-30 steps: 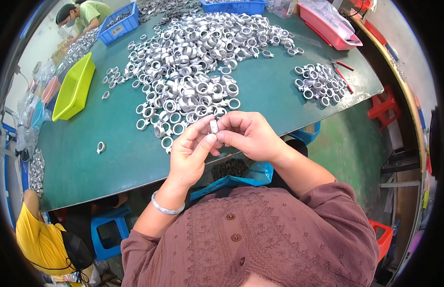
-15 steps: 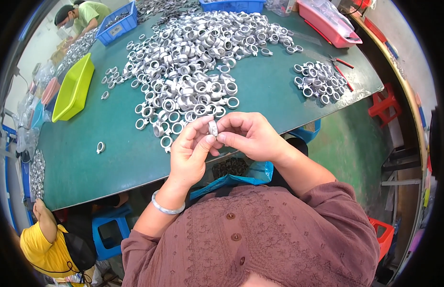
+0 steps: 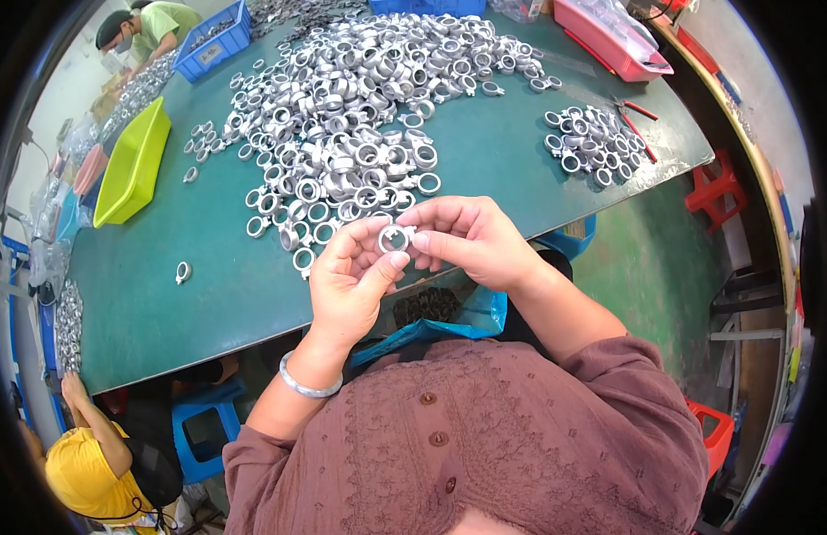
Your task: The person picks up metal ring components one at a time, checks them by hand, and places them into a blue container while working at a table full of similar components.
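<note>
Between my two hands, just over the table's near edge, is a silver metal ring clamp point(image 3: 381, 240) with a small lug on its side. My left hand point(image 3: 344, 281) pinches its left and lower rim between thumb and fingers. On the other side, my right hand point(image 3: 476, 242) grips the lug with thumb and forefinger. The ring's round opening faces up toward me. Beyond my hands spreads a large heap of similar ring clamps point(image 3: 342, 166). A smaller heap of rings point(image 3: 594, 143) lies to the right, and a single ring point(image 3: 178, 275) rests at the left.
Red-handled pliers point(image 3: 642, 111) lie by the right heap. A yellow-green bin point(image 3: 133, 169), a blue bin point(image 3: 219, 46) and a pink tray point(image 3: 610, 49) stand around the green table point(image 3: 235, 312). A blue bag point(image 3: 485, 314) hangs below my hands. Two co-workers are at the left.
The ring clamp has turned from edge-on to showing its round opening. My fingers have shifted around it, with both hands still holding it.
</note>
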`<action>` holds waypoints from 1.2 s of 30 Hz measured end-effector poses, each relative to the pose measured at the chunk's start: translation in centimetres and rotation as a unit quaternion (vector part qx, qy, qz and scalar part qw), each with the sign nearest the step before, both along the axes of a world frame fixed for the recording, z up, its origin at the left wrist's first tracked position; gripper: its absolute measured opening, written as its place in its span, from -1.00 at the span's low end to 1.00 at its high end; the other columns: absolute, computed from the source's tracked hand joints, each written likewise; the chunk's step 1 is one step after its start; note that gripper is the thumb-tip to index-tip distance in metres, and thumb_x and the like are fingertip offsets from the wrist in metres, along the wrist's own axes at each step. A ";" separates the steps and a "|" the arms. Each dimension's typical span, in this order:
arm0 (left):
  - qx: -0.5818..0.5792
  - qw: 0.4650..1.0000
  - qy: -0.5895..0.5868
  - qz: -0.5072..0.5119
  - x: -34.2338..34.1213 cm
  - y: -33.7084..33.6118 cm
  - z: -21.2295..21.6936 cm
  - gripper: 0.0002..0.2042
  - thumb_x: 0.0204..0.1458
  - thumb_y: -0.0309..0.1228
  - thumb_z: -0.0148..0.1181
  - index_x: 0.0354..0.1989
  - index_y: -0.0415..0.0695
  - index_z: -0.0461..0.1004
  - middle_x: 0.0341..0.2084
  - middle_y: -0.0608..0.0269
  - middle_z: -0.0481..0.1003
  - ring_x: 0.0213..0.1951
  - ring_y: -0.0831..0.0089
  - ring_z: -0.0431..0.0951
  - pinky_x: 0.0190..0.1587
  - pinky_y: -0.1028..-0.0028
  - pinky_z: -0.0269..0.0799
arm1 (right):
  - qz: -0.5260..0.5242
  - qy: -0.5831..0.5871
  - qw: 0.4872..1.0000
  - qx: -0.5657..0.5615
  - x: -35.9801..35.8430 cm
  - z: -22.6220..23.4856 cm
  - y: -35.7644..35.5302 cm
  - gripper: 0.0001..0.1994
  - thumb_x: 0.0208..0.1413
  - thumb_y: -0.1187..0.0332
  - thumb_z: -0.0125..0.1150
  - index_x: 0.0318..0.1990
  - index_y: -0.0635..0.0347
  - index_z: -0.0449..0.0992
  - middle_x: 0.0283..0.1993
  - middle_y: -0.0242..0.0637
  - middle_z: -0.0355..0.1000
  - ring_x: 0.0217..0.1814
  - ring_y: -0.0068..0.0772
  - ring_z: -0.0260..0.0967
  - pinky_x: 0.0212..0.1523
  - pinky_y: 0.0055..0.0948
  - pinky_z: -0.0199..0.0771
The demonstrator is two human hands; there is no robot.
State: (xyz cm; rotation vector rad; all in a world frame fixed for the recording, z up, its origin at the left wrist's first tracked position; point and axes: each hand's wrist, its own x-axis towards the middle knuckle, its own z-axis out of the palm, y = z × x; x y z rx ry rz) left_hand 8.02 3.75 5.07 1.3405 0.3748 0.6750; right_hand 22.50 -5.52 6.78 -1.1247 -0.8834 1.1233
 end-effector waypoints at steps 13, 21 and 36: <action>-0.083 0.992 -0.064 -0.064 -0.4 1.1 -0.5 -0.74 0.12 -0.42 -0.15 -0.09 -0.31 0.30 -0.38 0.12 0.45 -0.46 0.50 0.47 -0.47 0.59 0.42 | -0.010 -0.005 1.000 0.007 0.2 -0.2 0.2 -0.81 0.02 0.50 0.04 -0.19 0.32 0.44 -0.39 -0.36 0.42 -0.44 -0.67 0.33 -0.40 -0.69 0.37; -0.041 0.998 -0.045 -0.031 0.0 0.3 -0.4 -0.74 -0.03 -0.57 0.04 -0.13 -0.27 0.28 -0.36 0.14 0.43 -0.42 0.49 0.48 -0.43 0.57 0.45 | 0.008 -0.161 0.978 0.131 0.7 -0.6 0.1 -0.79 -0.02 0.61 0.05 -0.17 0.34 0.42 -0.28 -0.33 0.38 -0.20 -0.55 0.32 -0.15 -0.59 0.33; -0.074 0.994 -0.050 -0.064 -0.4 0.7 -0.6 -0.62 -0.10 -0.67 0.08 -0.04 -0.28 0.25 -0.29 0.20 0.38 -0.26 0.50 0.44 -0.21 0.55 0.42 | -0.016 -0.061 0.989 0.131 1.0 -0.8 -0.3 -0.71 -0.03 0.63 0.02 -0.09 0.30 0.35 -0.25 -0.36 0.37 -0.19 -0.60 0.31 -0.13 -0.58 0.33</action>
